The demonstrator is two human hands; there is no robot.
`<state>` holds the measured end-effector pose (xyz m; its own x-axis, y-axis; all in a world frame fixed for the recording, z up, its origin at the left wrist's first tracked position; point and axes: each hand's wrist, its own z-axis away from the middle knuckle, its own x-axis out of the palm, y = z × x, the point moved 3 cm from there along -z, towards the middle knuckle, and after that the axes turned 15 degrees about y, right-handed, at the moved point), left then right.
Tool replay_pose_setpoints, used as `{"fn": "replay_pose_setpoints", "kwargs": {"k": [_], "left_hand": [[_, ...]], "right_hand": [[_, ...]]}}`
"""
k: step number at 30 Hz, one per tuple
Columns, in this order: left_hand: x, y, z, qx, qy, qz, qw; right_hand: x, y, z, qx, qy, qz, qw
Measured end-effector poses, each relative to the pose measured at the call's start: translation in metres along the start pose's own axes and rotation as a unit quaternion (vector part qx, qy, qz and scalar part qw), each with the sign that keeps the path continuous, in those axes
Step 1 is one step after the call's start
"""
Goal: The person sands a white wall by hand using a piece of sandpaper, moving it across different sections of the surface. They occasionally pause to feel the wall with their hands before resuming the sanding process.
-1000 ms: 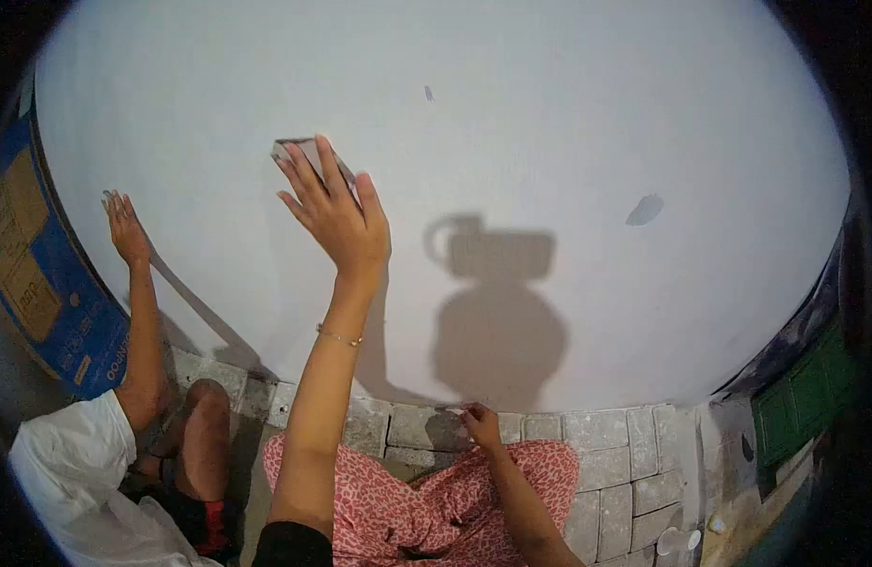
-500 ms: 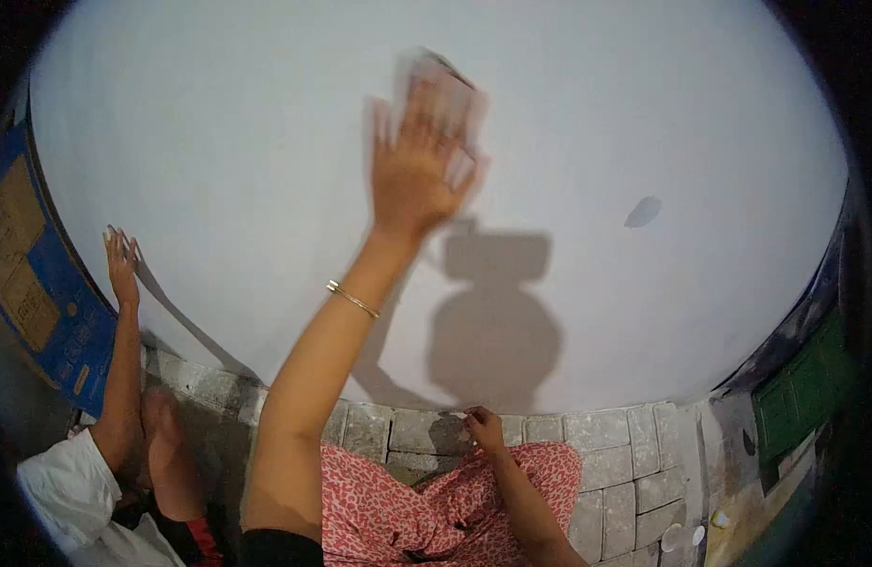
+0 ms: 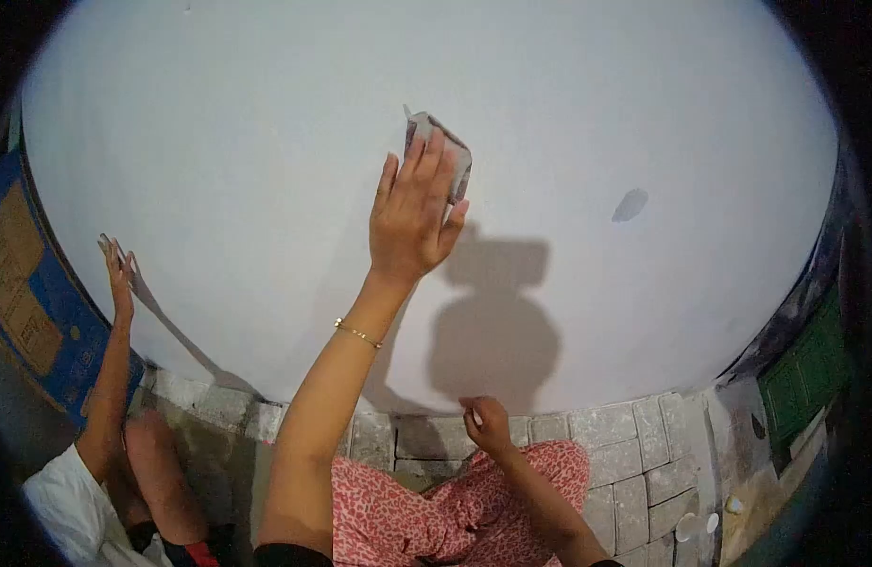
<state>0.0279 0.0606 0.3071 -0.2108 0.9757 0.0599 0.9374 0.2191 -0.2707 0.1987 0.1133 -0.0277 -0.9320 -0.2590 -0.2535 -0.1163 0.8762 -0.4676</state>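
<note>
- My left hand [image 3: 407, 213] is open nearly flat, palm to the wall, its middle fingers laid over the folded sheet and its thumb and little finger spread out.
- The folded sheet [image 3: 461, 175] lies under those fingers against the wall; it is thin, grey and angular, with darker edges.
- The wall [image 3: 266, 142] is pale and smooth, with a grey oval patch [image 3: 630, 205] right of my hand and a blocky shadow over a rounded one [image 3: 494, 345] below.
- My right hand [image 3: 490, 425] is loosely curled low by the wall; I can't tell whether it pinches anything.
- Pink patterned cloth [image 3: 426, 520] covers my legs, above rough rectangular paving blocks [image 3: 615, 454].
- At my left, another person's hand [image 3: 121, 274] is raised, fingers apart, beside blue-and-brown cardboard [image 3: 53, 307].
</note>
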Motion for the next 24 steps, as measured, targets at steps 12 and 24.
{"fn": "replay_pose_setpoints", "kwargs": {"k": [12,24], "left_hand": [[-0.004,-0.004,0.021,0.006,0.075,-0.037,0.996],[-0.043,0.023,0.218,-0.161,-0.095,-0.102,0.977]], "right_hand": [[-0.025,-0.142,-0.333,-0.394,0.083,0.265,0.876],[-0.001,-0.108,-0.282,-0.406,0.050,0.368,0.835]]}}
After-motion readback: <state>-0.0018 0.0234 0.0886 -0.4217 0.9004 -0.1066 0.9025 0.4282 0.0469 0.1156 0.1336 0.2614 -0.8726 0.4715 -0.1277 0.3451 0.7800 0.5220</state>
